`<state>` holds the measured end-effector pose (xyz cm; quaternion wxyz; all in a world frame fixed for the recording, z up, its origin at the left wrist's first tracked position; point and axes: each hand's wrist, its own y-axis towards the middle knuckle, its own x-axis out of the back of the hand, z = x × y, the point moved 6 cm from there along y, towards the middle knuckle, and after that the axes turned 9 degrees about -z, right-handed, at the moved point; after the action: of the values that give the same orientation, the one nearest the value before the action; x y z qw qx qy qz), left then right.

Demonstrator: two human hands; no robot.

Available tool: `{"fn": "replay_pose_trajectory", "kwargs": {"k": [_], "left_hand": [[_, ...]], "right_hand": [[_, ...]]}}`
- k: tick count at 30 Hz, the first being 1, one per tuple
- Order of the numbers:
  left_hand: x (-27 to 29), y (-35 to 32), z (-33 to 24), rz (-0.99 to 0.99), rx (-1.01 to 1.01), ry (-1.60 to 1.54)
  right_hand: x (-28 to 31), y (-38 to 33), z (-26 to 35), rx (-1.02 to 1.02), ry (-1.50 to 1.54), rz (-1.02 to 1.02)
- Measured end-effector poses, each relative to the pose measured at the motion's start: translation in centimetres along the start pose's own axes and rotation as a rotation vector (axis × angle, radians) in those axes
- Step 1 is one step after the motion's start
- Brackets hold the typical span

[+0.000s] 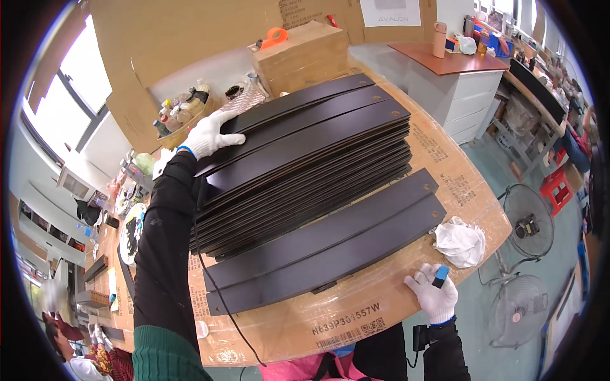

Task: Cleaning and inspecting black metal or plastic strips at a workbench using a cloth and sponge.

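Observation:
A tall stack of long dark brown wooden slats (305,159) lies across a cardboard-covered table (445,165). My left hand (210,134), in a white glove, rests flat on the far left end of the stack's top slats, fingers spread. Two more dark slats (324,251) lie side by side on the cardboard in front of the stack. My right hand (433,292), also gloved, sits near the table's front right edge and is shut on a small blue and black object (440,276). A crumpled white cloth (460,242) lies just beyond that hand.
A cardboard box (304,56) with an orange tape roll (275,35) stands behind the stack, next to a tray of small bottles (181,111). Two floor fans (527,222) stand to the right. A white drawer cabinet (460,95) is at back right. Another person sits at lower left (70,346).

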<state>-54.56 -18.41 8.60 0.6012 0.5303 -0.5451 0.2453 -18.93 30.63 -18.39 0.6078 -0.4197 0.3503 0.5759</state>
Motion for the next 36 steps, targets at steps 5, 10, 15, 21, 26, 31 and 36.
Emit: {"fn": "replay_pose_trajectory", "kwargs": {"k": [5, 10, 15, 21, 26, 31, 36], "left_hand": [[-0.6, -0.2, -1.3, 0.149, 0.029, -0.084], [-0.4, 0.3, -2.7, 0.16, 0.042, -0.085], [-1.6, 1.1, -2.4, 0.159, -0.058, 0.014], [-2.9, 1.5, -0.5, 0.114, 0.002, 0.025], [-3.8, 3.2, -0.7, 0.224, -0.003, 0.076], [-5.0, 4.1, 0.5, 0.232, 0.081, -0.015], [-6.6, 4.8, 2.1, 0.491, -0.223, 0.175]], "right_hand": [[0.3, 0.1, 0.2, 0.033, -0.029, 0.004], [0.8, 0.4, 0.1, 0.029, -0.022, 0.015], [0.6, 0.2, -0.1, 0.014, 0.052, 0.001], [0.4, 0.3, -0.1, 0.015, 0.053, 0.003], [0.3, -0.1, 0.0, 0.019, 0.042, 0.006], [0.8, 0.3, -0.1, 0.056, 0.006, -0.005], [1.0, 0.2, -0.4, 0.035, 0.024, -0.04]]}}
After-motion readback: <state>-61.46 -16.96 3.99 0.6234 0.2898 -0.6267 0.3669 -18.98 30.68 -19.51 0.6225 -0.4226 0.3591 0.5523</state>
